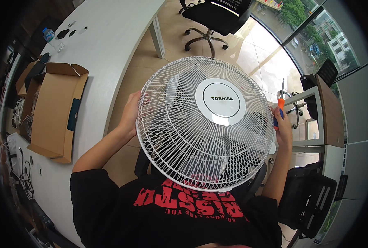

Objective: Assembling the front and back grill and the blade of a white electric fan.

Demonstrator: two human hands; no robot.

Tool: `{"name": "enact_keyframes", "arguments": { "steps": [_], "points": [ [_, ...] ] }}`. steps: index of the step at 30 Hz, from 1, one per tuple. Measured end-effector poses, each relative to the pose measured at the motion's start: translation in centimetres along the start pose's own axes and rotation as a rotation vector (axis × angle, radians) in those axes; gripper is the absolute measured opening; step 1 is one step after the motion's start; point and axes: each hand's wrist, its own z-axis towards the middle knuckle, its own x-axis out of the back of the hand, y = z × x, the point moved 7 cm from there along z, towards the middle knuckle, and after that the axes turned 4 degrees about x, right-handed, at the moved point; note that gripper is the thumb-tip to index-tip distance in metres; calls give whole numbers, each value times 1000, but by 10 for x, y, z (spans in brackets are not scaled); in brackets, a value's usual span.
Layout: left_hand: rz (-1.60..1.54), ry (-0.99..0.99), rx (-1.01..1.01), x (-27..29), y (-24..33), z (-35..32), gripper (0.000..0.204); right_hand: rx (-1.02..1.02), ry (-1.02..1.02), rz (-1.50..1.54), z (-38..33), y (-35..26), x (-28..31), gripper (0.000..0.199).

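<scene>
From where I stand, the left hand (131, 111) grips the near-side rim of the white fan guard (220, 101) in mid-frame, and at right the right hand (284, 131) clasps an upward-pointing screwdriver (280, 103) beside the opposite rim.

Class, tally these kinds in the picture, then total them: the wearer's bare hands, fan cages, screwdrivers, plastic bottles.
Bare hands: 2 (left hand, right hand)
Fan cage: 1
Screwdriver: 1
Plastic bottle: 1
Total: 5

Both forearms (103, 148) angled upward, left hand (130, 112) partly hidden, right hand (284, 129) curled
</scene>
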Motion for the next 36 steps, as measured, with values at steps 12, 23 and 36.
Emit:
{"name": "enact_keyframes", "arguments": {
  "steps": [12,23,36],
  "points": [
    [48,-74,-21,5,-3,14,26,58,-12,-101,-9,-8,-7,71],
    [91,-159,19,-6,-1,8,51,45,114,-154,-20,-19,-12,49],
    [67,-300,-107,-29,8,-2,68,53,2,46,-21,-8,4,56]
  ]
}}
